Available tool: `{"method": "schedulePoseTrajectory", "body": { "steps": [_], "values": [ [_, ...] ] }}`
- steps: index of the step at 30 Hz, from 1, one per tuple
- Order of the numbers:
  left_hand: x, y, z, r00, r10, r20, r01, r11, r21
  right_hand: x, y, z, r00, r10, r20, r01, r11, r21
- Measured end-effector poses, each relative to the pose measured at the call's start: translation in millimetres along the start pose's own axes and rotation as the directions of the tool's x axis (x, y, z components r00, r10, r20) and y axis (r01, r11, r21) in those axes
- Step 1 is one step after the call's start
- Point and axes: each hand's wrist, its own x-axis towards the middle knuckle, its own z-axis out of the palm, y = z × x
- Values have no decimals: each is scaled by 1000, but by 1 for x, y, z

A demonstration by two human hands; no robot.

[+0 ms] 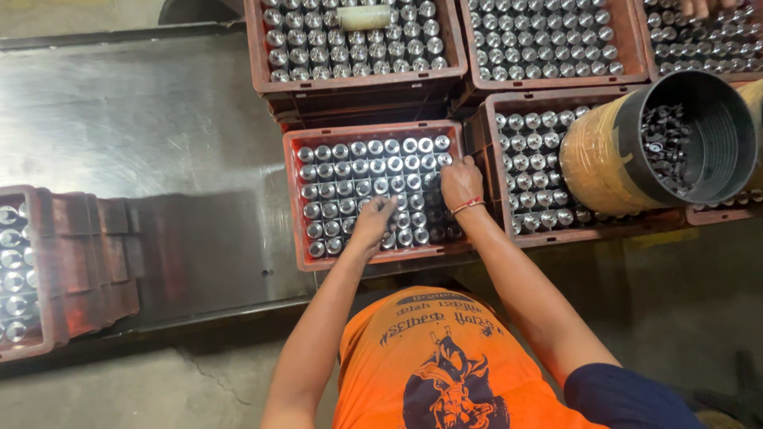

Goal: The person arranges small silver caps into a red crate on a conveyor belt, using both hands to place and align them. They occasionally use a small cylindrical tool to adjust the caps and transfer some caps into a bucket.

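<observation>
A red plastic crate (298,202) sits in front of me, packed with rows of upright shiny metal cylinders (350,171). My left hand (373,222) lies on the cylinder tops in the crate's lower middle, fingers spread toward the right. My right hand (461,183), with a red thread band at the wrist, is at the crate's right side. Its fingers curl down among the cylinders there, and the fingertips are hidden. Several slots near the crate's lower right corner look dark.
More red crates of cylinders stand behind (258,48), (636,40) and to the right (489,127). A black tube wrapped in brown tape (612,159) lies on the right crate. A further crate (48,262) sits at left on the steel table (143,119). Another person's hand (699,6) shows at top right.
</observation>
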Motion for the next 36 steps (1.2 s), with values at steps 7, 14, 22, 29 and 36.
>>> {"method": "schedulePoseTrajectory", "body": {
  "steps": [7, 14, 22, 29, 36],
  "values": [
    [4, 4, 4, 997, 80, 9, -80, 994, 75, -2, -16, -15, 984, 133, 121, -150, 979, 138],
    [1, 4, -2, 982, 78, 174, -116, 970, 215, -45, -44, -36, 937, -109, 332, -256, 435, 863],
    [8, 5, 2, 997, -38, 65, 34, 998, 52, -3, -9, -8, 986, 154, -59, -101, 847, 522],
    [13, 17, 0, 992, 18, 124, -4, 994, -113, 50, -1, 10, 971, 235, -40, -234, 972, 23],
    [15, 12, -1, 999, 42, -4, -42, 990, -131, 70, 7, 16, 986, 145, 86, -138, 987, -77]
  ]
}}
